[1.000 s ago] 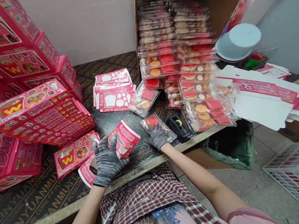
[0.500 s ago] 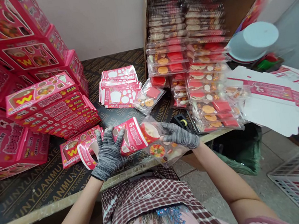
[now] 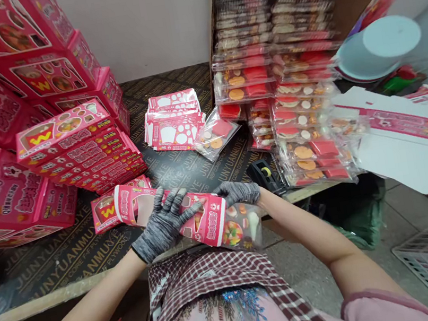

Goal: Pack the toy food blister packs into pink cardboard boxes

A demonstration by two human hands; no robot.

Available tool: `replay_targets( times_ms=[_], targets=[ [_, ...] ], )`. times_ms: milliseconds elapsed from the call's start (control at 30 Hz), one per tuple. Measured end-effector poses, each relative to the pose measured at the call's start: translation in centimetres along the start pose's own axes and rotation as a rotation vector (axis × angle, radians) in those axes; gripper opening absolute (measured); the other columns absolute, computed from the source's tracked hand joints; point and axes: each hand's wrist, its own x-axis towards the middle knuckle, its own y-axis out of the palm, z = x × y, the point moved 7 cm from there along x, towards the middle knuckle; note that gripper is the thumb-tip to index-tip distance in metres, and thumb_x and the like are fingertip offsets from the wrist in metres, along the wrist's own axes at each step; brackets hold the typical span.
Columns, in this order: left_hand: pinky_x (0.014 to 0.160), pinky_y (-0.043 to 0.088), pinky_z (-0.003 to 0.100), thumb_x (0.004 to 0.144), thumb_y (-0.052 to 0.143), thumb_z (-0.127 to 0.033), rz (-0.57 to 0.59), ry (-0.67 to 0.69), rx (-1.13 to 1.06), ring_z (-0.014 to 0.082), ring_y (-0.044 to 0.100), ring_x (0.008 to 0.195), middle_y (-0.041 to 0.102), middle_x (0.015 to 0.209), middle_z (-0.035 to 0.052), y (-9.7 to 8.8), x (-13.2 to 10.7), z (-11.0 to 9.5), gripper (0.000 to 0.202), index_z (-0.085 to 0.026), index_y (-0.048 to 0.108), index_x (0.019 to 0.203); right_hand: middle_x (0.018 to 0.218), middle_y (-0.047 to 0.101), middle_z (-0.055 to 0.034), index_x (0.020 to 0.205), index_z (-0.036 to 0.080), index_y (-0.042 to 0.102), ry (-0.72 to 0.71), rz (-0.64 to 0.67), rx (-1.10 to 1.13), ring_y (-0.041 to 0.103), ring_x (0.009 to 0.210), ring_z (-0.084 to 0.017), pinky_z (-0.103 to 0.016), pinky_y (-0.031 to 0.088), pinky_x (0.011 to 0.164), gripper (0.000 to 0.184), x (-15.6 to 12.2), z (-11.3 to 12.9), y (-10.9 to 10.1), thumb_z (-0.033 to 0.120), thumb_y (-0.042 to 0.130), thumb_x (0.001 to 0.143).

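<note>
A pink cardboard box sleeve with cut-out windows (image 3: 212,224) is gripped by my left hand (image 3: 165,222), which wears a grey knit glove and has its fingers across the top. Partly inside the sleeve's right end sits a clear plastic packet of small toy-food pieces (image 3: 244,227); its right part sticks out. My right hand (image 3: 239,193), gloved alike, closes on the far corner at that end, its fingertips partly hidden. Beneath the sleeve's left end lies a finished pink box (image 3: 103,214).
Stacked pink boxes (image 3: 71,149) rise on the left. Behind are flat printed cards (image 3: 174,121) and a loose packet (image 3: 216,134). Rows of packets (image 3: 305,152), a black tape dispenser (image 3: 266,175) and flat white-and-pink cartons (image 3: 401,148) lie to the right. A green-lined bin (image 3: 361,219) stands below.
The packet has gone further into the sleeve, which now tilts down to the right. My right hand has moved from the packet's right side to the sleeve's far corner.
</note>
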Motion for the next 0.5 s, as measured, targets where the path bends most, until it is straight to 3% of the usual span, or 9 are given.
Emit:
replay_targets(
  times_ms=[133,233,333,433,500],
  targets=[
    [0.122,-0.001,0.063,0.073,0.076,-0.058,0.019,-0.169,-0.052,0.0424,0.037,0.142,0.045,0.152,0.0183,0.0,-0.9,2.3,0.087,-0.032,0.049,0.151,0.105,0.072,-0.0034,0.134,0.020,0.060,0.075,-0.194,0.124,0.066,0.083,-0.014,-0.022,0.054,0.067,0.078,-2.5,-0.9,-3.0,0.036,0.091,0.064],
    [0.121,0.000,0.065,0.069,0.079,-0.060,0.068,-0.194,-0.101,0.0446,0.035,0.143,0.043,0.154,0.0191,0.9,0.0,1.7,0.093,-0.032,0.048,0.152,0.106,0.071,-0.0031,0.150,0.024,0.042,0.031,-0.215,0.220,0.064,0.075,-0.012,-0.020,0.053,0.059,0.090,-2.2,-0.5,-1.6,0.035,0.086,0.072],
    [0.121,0.003,0.068,0.072,0.078,-0.055,0.101,-0.160,-0.186,0.0431,0.037,0.144,0.043,0.155,0.0177,1.4,2.1,-0.1,0.087,-0.034,0.049,0.151,0.091,0.070,0.0005,0.153,0.023,0.039,-0.087,-0.310,0.245,0.061,0.071,-0.012,-0.024,0.056,0.066,0.089,-0.3,0.4,-0.1,0.035,0.083,0.076],
    [0.120,0.011,0.070,0.063,0.081,-0.065,-0.063,-0.301,-0.429,0.0463,0.035,0.144,0.042,0.155,0.0205,0.0,3.7,0.5,0.102,-0.026,0.048,0.152,0.094,0.070,-0.0010,0.154,0.026,0.040,-0.230,-0.583,0.299,0.064,0.077,-0.014,-0.029,0.058,0.076,0.088,0.3,1.0,-1.0,0.045,0.082,0.078],
    [0.119,0.026,0.066,0.062,0.079,-0.072,-0.201,-0.389,-0.817,0.0436,0.042,0.141,0.047,0.151,0.0196,-0.9,4.0,1.6,0.108,-0.023,0.046,0.153,0.111,0.071,-0.0053,0.151,0.027,0.044,-0.280,-0.622,0.318,0.068,0.095,-0.019,-0.033,0.057,0.089,0.094,0.5,1.1,-0.8,0.052,0.086,0.070]
  ],
)
